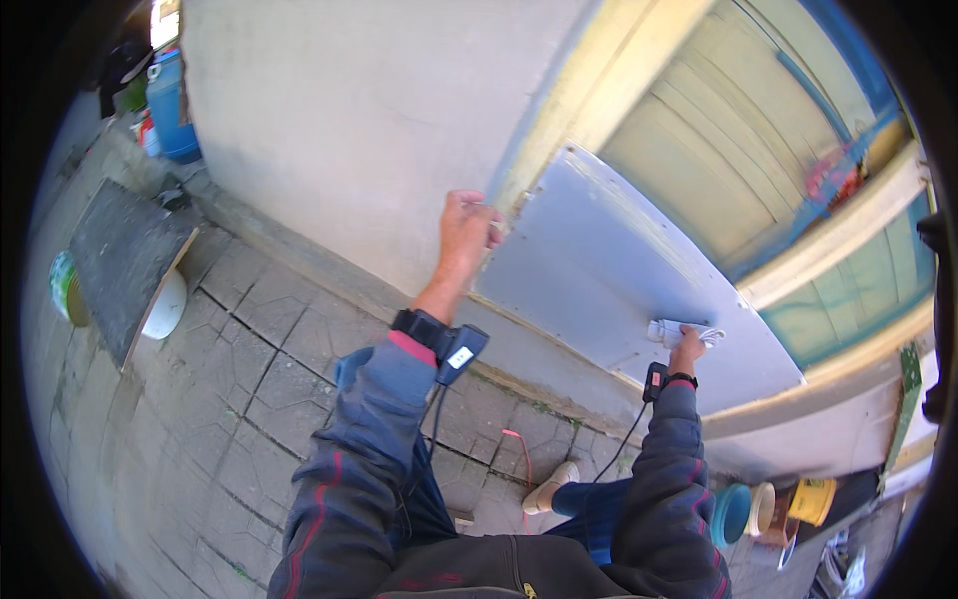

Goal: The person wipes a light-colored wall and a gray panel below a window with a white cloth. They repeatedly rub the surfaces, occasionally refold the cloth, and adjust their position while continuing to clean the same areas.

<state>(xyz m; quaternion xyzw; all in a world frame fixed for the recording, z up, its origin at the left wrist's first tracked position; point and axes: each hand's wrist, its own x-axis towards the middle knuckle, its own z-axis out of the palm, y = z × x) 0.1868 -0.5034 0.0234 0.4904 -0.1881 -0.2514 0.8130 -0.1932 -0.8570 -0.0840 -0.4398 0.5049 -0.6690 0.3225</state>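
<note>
My left hand [468, 224] is raised at the left edge of a metal sheet [576, 262] fixed over the lower part of a door, its fingers curled; whether it holds something small cannot be told. Lower on the same sheet, my right hand [687, 346] grips a folded white cloth [662, 332] against or close to the surface. Pale scuffs run along the sheet's upper side. A yellow door frame [599, 90] with blue edging stands beside it.
A plain wall [359, 97] adjoins the door frame. Leftward are a blue barrel [174, 112] and a dark board [127, 262] over a white bucket [166, 305]. Buckets, one teal [731, 515], one yellow [813, 502], stand lower right. A red strip [526, 457] lies on the paving near my foot.
</note>
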